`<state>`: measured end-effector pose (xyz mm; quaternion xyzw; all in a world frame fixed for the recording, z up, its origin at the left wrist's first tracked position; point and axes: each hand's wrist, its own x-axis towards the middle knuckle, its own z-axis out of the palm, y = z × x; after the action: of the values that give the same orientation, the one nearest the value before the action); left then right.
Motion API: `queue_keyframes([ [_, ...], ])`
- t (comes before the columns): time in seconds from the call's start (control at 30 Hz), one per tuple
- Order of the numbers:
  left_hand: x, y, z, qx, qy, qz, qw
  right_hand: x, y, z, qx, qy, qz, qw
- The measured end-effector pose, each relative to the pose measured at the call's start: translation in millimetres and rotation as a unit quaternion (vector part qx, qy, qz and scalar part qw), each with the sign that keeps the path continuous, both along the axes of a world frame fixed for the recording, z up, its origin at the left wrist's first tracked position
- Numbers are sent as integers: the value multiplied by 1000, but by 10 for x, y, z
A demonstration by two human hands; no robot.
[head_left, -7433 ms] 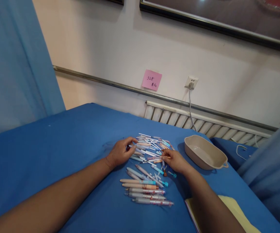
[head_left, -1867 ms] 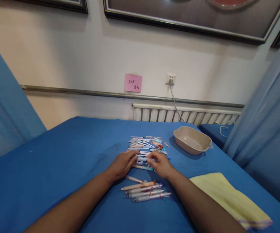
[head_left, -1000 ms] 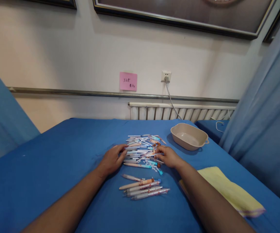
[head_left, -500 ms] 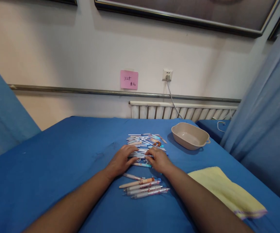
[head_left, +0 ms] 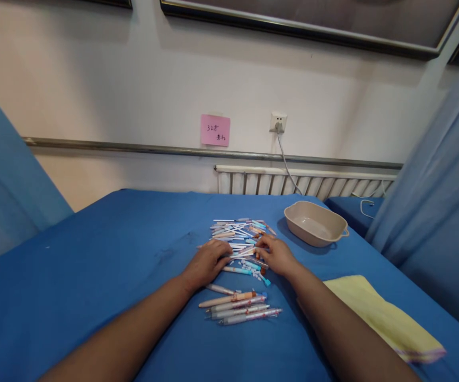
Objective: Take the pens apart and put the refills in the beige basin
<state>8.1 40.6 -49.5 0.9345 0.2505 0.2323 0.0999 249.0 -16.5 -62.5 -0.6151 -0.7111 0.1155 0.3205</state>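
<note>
A loose heap of pen parts (head_left: 235,236) (barrels, refills, small caps in white, blue and orange) lies on the blue table (head_left: 106,265). My left hand (head_left: 208,261) rests on the heap's near left edge, fingers curled over some pieces. My right hand (head_left: 277,255) sits at the heap's right side, fingertips down among the parts; whether either hand grips a piece is hidden. Nearer me, several whole pens (head_left: 239,307) lie side by side in a row.
A beige oval dish (head_left: 316,224) stands to the right of the heap. A yellow cloth (head_left: 380,317) lies at the near right. Blue curtains hang on both sides. Behind the table are a wall rail, a radiator, a socket with a cable and a pink note (head_left: 215,130).
Half a second ago both hands met over the middle of the heap; now my right hand has shifted right and slightly farther, and my left hand stays at the left edge.
</note>
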Motion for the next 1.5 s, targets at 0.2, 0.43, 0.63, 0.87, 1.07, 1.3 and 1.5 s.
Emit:
queue_keyframes([
  [0.2, -77, -44, 92, 7, -52, 8, 999, -390, -178, 85, 42, -73, 97, 992],
  [0.43, -122, -72, 131, 2, -55, 16, 998, -562, -255, 118, 4, -151, 146, 978],
  [0.63, -121, -117, 139, -20, -63, -5, 998, -439, -132, -47, -15, 102, 85, 991],
  [0.87, -103, -142, 187, -31, -52, -1, 998, -410, -8, -141, -20, 278, 32, 960],
  [1.07, -71, -161, 185, -6, -58, 11, 998, -437, -45, -92, -62, 318, 63, 944],
  [1.3, -59, -183, 204, -38, -27, 40, 998, -450, -60, -94, -44, 285, 60, 955],
  [1.5, -86, -171, 169, -9, -68, 29, 997, -442, -67, -73, -24, 280, 50, 959],
])
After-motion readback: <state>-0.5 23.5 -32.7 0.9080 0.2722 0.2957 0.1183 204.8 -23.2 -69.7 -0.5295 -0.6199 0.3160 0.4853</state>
